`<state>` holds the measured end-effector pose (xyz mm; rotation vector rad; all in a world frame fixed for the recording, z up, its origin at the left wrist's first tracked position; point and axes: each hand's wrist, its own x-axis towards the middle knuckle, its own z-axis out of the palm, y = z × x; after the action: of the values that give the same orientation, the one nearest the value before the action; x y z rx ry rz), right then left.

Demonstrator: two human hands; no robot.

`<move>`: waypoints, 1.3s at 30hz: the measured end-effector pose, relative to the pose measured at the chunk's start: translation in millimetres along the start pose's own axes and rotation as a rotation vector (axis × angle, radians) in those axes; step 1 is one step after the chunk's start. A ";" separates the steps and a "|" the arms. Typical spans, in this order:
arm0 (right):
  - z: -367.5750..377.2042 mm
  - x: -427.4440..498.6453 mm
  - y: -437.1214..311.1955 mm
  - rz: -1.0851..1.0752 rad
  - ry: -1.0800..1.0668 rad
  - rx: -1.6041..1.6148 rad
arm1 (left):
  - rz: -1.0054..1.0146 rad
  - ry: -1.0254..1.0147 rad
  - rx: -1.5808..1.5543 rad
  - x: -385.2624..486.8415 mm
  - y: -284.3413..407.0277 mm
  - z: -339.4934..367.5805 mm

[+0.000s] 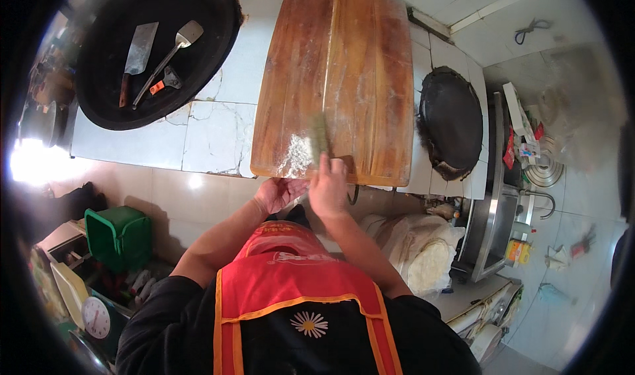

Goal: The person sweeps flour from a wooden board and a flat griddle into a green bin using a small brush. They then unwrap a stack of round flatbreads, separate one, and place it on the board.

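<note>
My right hand [328, 187] is closed around a blurred greenish brush or scraper [319, 136], whose far end lies over a large wooden board [367, 87]. Just left of that tool, white flour [297, 156] is heaped near the board's front edge. My left hand [281, 194] is at the front edge below the flour, palm up with the fingers partly spread; I see nothing in it. Pale dusty streaks mark the wood further back.
A big black pan [208, 62] at the left holds a cleaver [141, 52], a metal spatula [189, 33] and an orange-handled scraper [166, 81]. A round black griddle [452, 122] lies right of the board, before a metal sink [496, 236]. A green bin [119, 236] and an open flour sack [430, 266] stand lower.
</note>
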<state>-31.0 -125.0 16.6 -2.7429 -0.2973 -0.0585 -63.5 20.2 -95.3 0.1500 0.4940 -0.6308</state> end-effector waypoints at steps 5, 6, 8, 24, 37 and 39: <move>-12.4 15.1 -5.8 -0.075 0.057 0.247 | 0.016 -0.081 -0.069 1.4 2.6 0.4; -16.7 23.4 2.4 -0.056 0.037 0.234 | 0.026 -0.007 -0.023 1.0 2.2 3.4; -23.0 47.7 19.2 -0.041 -0.031 0.119 | 0.032 0.051 -0.036 -0.3 1.7 11.2; -32.6 7.3 0.8 -0.510 -0.257 0.158 | 0.093 -0.013 0.014 -22.1 5.3 20.3; -16.5 -19.8 -0.8 -0.217 -0.018 -0.023 | 0.099 0.075 -0.088 -32.0 11.8 12.1; -10.2 -37.3 -15.2 -0.280 -0.104 0.147 | 0.116 0.124 -0.096 -33.6 13.8 10.2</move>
<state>-70.7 -122.4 28.7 -2.5448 -0.6855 0.0301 -74.6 46.2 -70.3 0.1267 0.6295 -0.4854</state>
